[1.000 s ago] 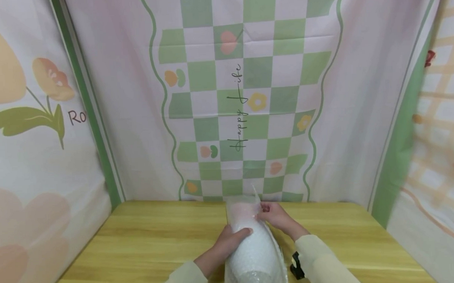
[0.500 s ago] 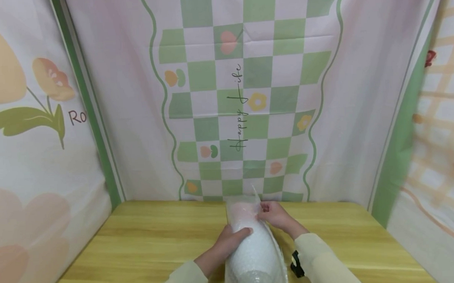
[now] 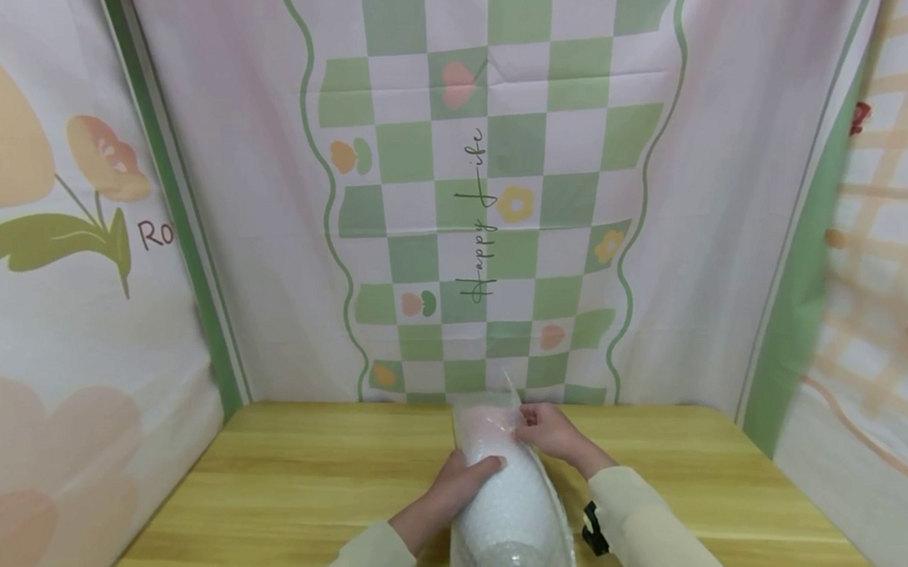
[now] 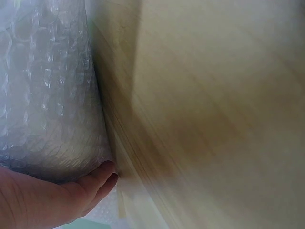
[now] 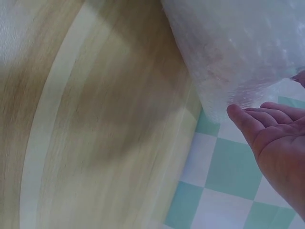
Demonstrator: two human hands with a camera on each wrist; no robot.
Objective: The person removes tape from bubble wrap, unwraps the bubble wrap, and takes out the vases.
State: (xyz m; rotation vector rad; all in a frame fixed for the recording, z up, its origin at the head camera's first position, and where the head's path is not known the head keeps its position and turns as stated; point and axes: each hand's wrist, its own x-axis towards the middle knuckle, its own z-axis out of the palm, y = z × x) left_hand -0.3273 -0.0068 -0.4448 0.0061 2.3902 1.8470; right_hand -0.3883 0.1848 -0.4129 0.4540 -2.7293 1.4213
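Observation:
A white vase-shaped object with a pinkish far end lies in bubble wrap at the table's middle, its round end towards me. My left hand grips it from the left, thumb across the top; the fingers are hidden there. In the left wrist view, fingers of the left hand curve against the bubble wrap. At the far right side, my right hand pinches the edge of the wrap with curled fingers. The right wrist view has the right hand right at the bubble wrap's end.
The wood-grain table extends to both sides. Behind it hangs a white curtain with a green checked print, and printed cloths close off the left and right. A black strap shows at the right sleeve.

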